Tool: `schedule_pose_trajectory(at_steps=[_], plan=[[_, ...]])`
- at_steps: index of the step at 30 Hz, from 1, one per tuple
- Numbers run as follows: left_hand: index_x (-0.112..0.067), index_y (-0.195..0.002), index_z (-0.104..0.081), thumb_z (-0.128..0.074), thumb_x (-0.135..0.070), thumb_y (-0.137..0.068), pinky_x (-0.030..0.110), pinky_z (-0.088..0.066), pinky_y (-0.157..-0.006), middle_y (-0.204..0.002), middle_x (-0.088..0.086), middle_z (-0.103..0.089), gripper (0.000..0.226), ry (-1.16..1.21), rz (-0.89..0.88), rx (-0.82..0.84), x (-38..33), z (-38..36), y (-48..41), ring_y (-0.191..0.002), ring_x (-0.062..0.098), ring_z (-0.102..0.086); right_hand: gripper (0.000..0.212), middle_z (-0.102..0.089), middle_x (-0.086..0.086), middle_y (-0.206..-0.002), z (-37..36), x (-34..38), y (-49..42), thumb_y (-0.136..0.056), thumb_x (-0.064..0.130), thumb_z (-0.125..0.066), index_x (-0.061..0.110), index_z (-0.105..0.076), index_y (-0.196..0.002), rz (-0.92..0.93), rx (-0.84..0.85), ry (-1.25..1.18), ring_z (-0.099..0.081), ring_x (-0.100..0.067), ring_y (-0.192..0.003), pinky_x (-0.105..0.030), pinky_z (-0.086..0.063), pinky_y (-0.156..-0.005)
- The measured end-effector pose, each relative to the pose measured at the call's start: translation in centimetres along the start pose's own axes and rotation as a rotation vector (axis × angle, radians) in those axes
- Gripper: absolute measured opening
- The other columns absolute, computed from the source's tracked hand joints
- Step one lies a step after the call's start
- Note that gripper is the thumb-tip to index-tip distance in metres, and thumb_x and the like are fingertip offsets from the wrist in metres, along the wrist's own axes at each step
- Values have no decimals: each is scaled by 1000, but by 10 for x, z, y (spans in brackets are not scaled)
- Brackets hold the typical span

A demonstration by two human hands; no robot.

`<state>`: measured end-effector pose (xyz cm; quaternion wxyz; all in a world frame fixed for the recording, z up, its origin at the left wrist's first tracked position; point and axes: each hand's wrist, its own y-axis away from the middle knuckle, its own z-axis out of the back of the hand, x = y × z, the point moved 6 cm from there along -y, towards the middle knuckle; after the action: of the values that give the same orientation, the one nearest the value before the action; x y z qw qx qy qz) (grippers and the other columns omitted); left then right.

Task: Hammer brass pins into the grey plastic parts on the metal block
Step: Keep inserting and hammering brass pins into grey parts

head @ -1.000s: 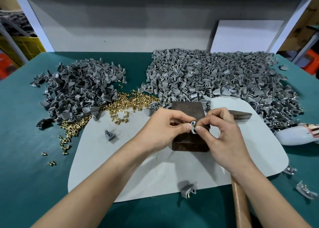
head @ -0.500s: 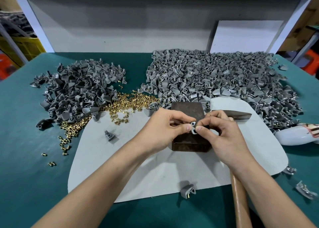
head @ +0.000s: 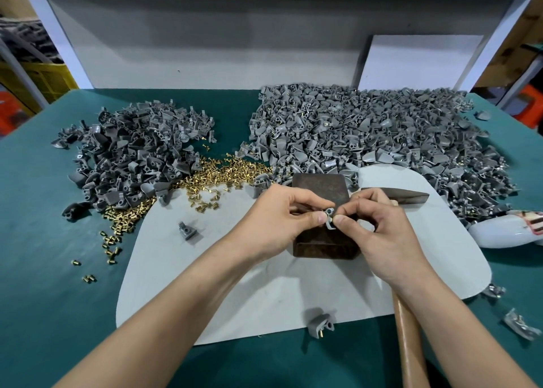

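We hold one small grey moulded plastic part (head: 329, 220) just above the dark rust-brown metal block (head: 320, 186), pinched from both sides. Our left hand (head: 279, 215) grips it between thumb and curled forefinger, and our right hand (head: 382, 235) pinches it the same way from the opposite side. We cannot tell whether a pin sits in its round hole, because our fingertips cover most of the piece.

The heap of loose brass pins (head: 223, 173) lies on the table to the left of the block. The part looks light and stiff, with thin fins. We judge it wants a fingertip hold on its flat flanks that leaves the bored boss clear. The pins look tiny and smooth, so they are likely to roll or slip.

The wooden-handled hammer (head: 407, 337) lies beneath our right forearm with its steel head beside the block. Neither hand holds it.
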<state>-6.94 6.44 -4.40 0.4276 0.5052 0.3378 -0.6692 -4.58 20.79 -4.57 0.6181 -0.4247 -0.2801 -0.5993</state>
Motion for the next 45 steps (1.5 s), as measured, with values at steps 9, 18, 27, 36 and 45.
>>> schedule_pose_trajectory(at_steps=[9, 18, 27, 36, 45], plan=[[-9, -104, -72, -67, 0, -86, 20, -54, -86, -91, 0, -72, 21, 6, 4, 3, -1, -1, 0, -87, 5, -66, 26, -51, 6, -87, 1, -1, 1, -78, 10, -72, 29, -64, -63, -13, 4, 17, -49, -28, -103, -43, -36, -98], [-21, -92, -70, -68, 0, -84, 20, -53, -84, -86, -2, -70, 22, 13, -4, -1, -2, -2, 1, -84, 7, -66, 28, -51, 1, -87, -1, -1, 4, -79, 4, -70, 25, -66, -61, -66, -1, -95, -43, 17, -78, 2, -27, -70], [-21, -93, -70, -68, -1, -85, 19, -54, -82, -86, -1, -71, 22, 20, -5, 13, -3, -2, 2, -83, 6, -66, 27, -51, -1, -88, 0, 0, 3, -80, 4, -70, 24, -65, -61, -56, 16, -97, -44, 13, -77, 0, -30, -69], [-14, -101, -71, -67, 0, -85, 15, -52, -81, -85, -5, -70, 21, 11, -13, 31, -4, -2, 2, -80, 0, -64, 25, -52, -3, -88, -1, 0, 1, -79, 4, -70, 21, -66, -62, -66, 63, -101, -48, -1, -84, -5, -32, -73], [-23, -97, -70, -67, -3, -87, 14, -52, -80, -84, -11, -70, 23, 0, -22, 34, -2, -1, 0, -82, -1, -65, 27, -54, 0, -87, 2, -4, 1, -80, 9, -71, 28, -67, -61, -86, 62, -73, -47, -30, -108, -37, -35, -96]])
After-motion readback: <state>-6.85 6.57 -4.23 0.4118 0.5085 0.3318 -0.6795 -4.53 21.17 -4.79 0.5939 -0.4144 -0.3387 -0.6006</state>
